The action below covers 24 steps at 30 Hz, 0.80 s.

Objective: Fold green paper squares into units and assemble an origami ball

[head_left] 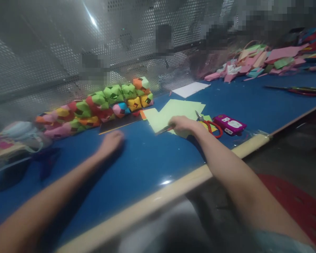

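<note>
My right hand (181, 124) is closed at the near edge of the light green paper sheets (171, 110), gripping a thin, dark-edged item too blurred to name. Just right of it lie scissors (213, 128) with red handles, beside a purple box (230, 124). My left hand (112, 140) is closed and blurred over the blue table (147, 158), near a dark flat sheet (121, 123) with an orange edge. Whether anything is inside it cannot be made out. Behind it stands a stacked row of folded paper balls (96, 102) in several colours.
A white sheet (191, 89) lies near the perforated metal panel (137, 42). Pink and green paper pieces (265, 59) are heaped at the back right, with another pair of scissors (300, 90) nearer. At far left sits a clear container (22, 137). A red stool (292, 200) stands below right.
</note>
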Tool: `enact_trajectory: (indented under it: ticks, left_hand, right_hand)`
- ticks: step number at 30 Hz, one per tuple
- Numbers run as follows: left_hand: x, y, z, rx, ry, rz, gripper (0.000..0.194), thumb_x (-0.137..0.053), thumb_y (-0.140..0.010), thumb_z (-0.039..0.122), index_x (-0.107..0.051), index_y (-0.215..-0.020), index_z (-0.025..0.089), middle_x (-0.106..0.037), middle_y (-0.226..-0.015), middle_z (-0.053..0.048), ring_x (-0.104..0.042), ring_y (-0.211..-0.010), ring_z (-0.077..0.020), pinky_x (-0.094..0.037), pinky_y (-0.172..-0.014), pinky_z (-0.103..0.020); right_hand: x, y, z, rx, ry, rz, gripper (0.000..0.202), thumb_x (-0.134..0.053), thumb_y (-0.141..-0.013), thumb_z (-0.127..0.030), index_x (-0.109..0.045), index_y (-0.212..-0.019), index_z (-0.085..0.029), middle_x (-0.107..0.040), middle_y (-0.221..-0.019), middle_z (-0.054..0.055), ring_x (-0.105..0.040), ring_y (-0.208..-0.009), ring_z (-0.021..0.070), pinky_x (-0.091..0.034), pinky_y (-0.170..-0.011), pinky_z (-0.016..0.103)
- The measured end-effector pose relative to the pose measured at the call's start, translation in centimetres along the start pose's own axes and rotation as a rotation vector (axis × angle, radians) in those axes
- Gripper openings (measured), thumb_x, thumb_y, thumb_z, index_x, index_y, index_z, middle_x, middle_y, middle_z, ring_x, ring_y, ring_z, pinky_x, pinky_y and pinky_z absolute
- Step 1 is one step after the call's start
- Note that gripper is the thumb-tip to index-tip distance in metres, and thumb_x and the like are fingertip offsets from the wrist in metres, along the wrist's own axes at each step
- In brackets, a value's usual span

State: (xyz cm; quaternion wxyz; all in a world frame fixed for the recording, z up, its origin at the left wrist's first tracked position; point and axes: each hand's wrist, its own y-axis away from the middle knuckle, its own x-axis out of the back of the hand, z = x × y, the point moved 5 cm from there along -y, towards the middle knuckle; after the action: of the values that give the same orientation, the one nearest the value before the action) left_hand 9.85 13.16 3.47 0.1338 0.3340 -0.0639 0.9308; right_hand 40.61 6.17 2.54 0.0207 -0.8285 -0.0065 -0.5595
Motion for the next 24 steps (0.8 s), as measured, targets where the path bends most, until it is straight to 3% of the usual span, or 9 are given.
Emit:
enact_trajectory:
  ticks: [6, 8, 10, 12, 19, 24]
  left_hand:
    - [-7.3, -6.4, 3.4, 0.086, 0.015, -0.067, 0.008, -0.060, -0.078, 0.018, -0.063, -0.082, 0.013, -0.064, -0.065, -0.004, -0.054, -0.049, -0.0105, -0.042, -0.049, -0.023]
    - [-8.9, -7.7, 4.2, 0.138, 0.022, -0.099, 0.018, -0.060, -0.084, 0.026, -0.064, -0.091, 0.010, -0.067, -0.080, -0.008, -0.062, -0.065, -0.0148, -0.050, -0.060, -0.027]
    - [-9.8, -8.6, 4.8, 0.186, 0.038, -0.127, 0.031, -0.057, -0.089, 0.033, -0.059, -0.111, 0.012, -0.063, -0.108, -0.010, -0.063, -0.091, -0.0192, -0.054, -0.078, -0.037]
    - [-10.2, -9.2, 5.3, 0.221, 0.059, -0.147, 0.036, -0.056, -0.090, 0.034, -0.055, -0.120, 0.016, -0.058, -0.120, -0.010, -0.060, -0.103, -0.0217, -0.053, -0.086, -0.043]
    - [-11.8, -10.0, 6.4, 0.305, 0.132, -0.180, 0.037, -0.057, -0.090, 0.034, -0.055, -0.121, 0.014, -0.058, -0.120, -0.011, -0.060, -0.103, -0.0222, -0.053, -0.086, -0.043]
    - [-13.1, -10.8, 7.3, 0.309, 0.234, -0.166, 0.036, -0.057, -0.090, 0.034, -0.055, -0.121, 0.015, -0.058, -0.120, -0.011, -0.060, -0.103, -0.0224, -0.053, -0.085, -0.043]
  right_hand:
    - [1.1, 0.2, 0.9, -0.062, 0.000, 0.061, 0.013, -0.060, -0.069, -0.017, -0.067, -0.079, -0.020, -0.069, -0.082, 0.009, -0.059, -0.071, 0.0204, -0.037, -0.056, 0.028]
    - [1.6, 0.1, 1.7, -0.104, -0.009, 0.119, 0.014, -0.060, -0.075, -0.028, -0.066, -0.084, -0.019, -0.068, -0.083, 0.009, -0.059, -0.072, 0.0203, -0.038, -0.057, 0.028]
    - [1.9, -0.2, 2.5, -0.154, -0.021, 0.168, 0.022, -0.059, -0.078, -0.037, -0.065, -0.087, -0.018, -0.068, -0.082, 0.010, -0.058, -0.071, 0.0203, -0.038, -0.057, 0.028]
    - [1.9, -0.4, 3.3, -0.207, -0.034, 0.204, 0.028, -0.057, -0.080, -0.042, -0.065, -0.091, -0.018, -0.068, -0.080, 0.010, -0.058, -0.071, 0.0207, -0.039, -0.058, 0.029]
    - [1.7, -0.6, 4.4, -0.372, -0.065, 0.269, 0.043, -0.046, -0.087, -0.050, -0.063, -0.104, -0.015, -0.068, -0.085, 0.015, -0.062, -0.073, 0.0242, -0.044, -0.061, 0.034]
    - [1.4, -0.3, 4.6, -0.469, 0.005, 0.285, 0.041, -0.046, -0.088, -0.043, -0.065, -0.106, -0.012, -0.067, -0.101, 0.023, -0.062, -0.090, 0.0336, -0.046, -0.069, 0.043]
